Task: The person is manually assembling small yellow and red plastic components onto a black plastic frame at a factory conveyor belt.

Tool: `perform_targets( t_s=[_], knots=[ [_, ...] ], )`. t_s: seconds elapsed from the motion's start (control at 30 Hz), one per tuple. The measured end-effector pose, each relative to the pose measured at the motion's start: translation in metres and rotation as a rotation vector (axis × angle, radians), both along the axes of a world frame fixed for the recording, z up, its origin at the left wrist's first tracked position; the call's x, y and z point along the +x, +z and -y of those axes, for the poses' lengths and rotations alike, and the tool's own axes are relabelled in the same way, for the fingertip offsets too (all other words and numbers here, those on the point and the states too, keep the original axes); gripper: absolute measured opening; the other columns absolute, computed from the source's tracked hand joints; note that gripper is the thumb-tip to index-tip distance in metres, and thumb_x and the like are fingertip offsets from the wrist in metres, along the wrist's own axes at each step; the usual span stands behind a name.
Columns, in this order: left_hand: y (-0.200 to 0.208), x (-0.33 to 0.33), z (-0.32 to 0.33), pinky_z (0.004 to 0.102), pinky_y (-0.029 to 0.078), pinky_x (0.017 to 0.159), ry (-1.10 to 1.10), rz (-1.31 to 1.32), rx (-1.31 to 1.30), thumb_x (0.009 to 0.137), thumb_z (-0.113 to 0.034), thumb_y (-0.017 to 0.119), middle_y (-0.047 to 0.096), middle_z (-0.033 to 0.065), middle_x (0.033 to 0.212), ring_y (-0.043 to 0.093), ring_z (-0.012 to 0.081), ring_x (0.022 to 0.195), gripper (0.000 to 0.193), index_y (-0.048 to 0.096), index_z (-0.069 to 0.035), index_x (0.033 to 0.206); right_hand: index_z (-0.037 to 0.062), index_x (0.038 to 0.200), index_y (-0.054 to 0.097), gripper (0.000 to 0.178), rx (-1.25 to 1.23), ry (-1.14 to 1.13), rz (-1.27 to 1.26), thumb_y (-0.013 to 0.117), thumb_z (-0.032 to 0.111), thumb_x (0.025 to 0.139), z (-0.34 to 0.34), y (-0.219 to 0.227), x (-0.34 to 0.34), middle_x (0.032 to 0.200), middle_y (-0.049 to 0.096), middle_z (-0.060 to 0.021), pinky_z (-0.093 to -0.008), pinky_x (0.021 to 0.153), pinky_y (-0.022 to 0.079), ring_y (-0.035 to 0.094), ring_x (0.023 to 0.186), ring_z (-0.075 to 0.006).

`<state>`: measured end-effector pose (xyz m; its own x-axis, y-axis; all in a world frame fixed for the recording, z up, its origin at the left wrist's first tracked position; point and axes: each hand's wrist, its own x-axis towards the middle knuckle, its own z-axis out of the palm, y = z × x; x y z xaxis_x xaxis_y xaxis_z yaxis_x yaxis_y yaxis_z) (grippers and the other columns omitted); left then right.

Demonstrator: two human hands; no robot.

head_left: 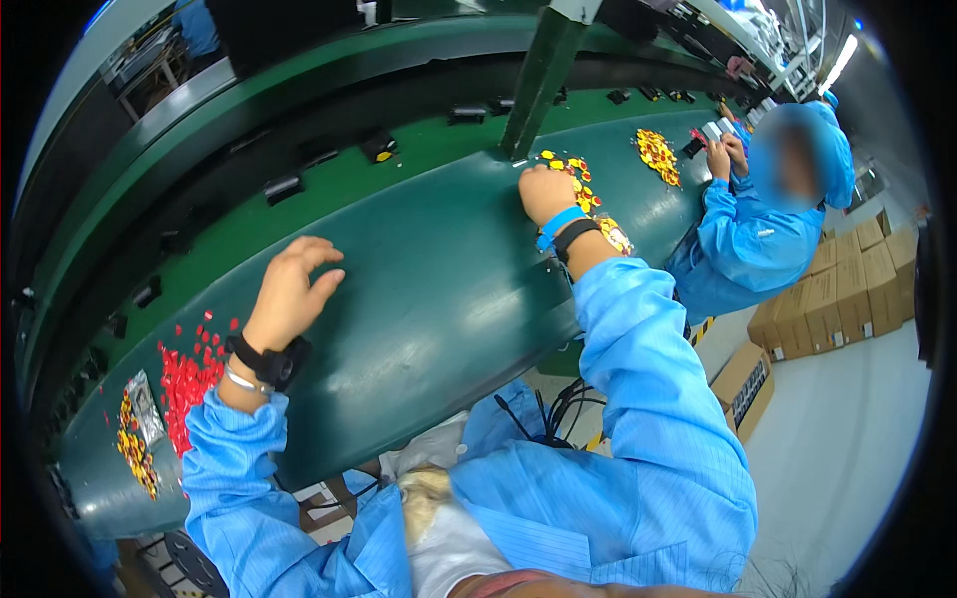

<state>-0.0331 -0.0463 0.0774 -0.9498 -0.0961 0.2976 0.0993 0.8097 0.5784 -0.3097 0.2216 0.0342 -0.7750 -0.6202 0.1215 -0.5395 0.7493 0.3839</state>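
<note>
My left hand [289, 292] hovers over the green table mat [419, 299], thumb and fingers apart, with nothing in it. Below its wrist, toward the left end, lies a heap of small red pieces [185, 387]. My right hand [548, 195] is farther up the mat, its fingers curled in and mostly hidden under the back of the hand; what they hold, if anything, does not show. Just right of that hand are scattered small yellow and red pieces [583, 189]. More such pieces [613, 235] lie beside its wrist on what seems to be a clear bag.
A green conveyor belt [344, 184] carrying black parts [284, 189] runs behind the table. A green post [543, 80] rises near my right hand. At left sit yellow-red pieces [135, 448] and a silvery bag [145, 409]. A blue-clad co-worker [748, 239] handles pale boxes at right, near stacked cartons [837, 289].
</note>
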Motion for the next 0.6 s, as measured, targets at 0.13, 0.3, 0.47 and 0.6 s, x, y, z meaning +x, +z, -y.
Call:
perform_targets(
  t_s=[0.13,0.3,0.47,0.6],
  knots=[
    [-0.008,0.034,-0.020,0.0262,0.048,0.066,0.069,0.070,0.308,0.080,-0.007,0.064,0.064,0.0087,0.096,0.062,0.0162,0.081,0.017,0.064,0.001,0.095,0.0008,0.090,0.057,0.009,-1.092,0.039,0.668,0.056,0.009,0.085,0.018,0.017,0.034,0.087,0.064,-0.0109,-0.0313,0.060,0.053,0.066,0.071,-0.0228],
    [-0.004,0.038,-0.059,0.0230,0.049,0.062,0.045,0.169,0.969,0.087,-0.014,0.062,0.066,0.0093,0.089,0.063,0.0127,0.076,0.023,0.061,0.002,0.104,0.0019,0.095,0.053,0.006,-1.710,0.177,1.756,0.053,0.007,0.091,0.044,0.042,0.142,0.087,0.062,-0.0098,-0.0255,0.062,0.054,0.065,0.073,-0.0169],
    [0.007,0.046,-0.081,0.0214,0.050,0.058,0.038,0.096,1.266,0.087,-0.015,0.063,0.066,0.0090,0.086,0.064,0.0131,0.072,0.022,0.060,0.002,0.102,0.0023,0.097,0.052,0.007,-1.752,0.303,1.804,0.052,0.007,0.092,0.048,0.036,0.201,0.089,0.062,-0.0100,-0.0255,0.065,0.054,0.064,0.075,-0.0156],
    [0.002,0.060,-0.089,0.0213,0.049,0.056,0.065,0.018,1.247,0.086,-0.012,0.064,0.066,0.0072,0.083,0.063,0.0119,0.069,0.017,0.061,0.002,0.097,0.0015,0.098,0.052,0.011,-1.680,0.343,1.742,0.053,0.011,0.092,0.038,0.035,0.219,0.089,0.062,-0.0094,-0.0249,0.064,0.053,0.064,0.075,-0.0146]
  ],
)
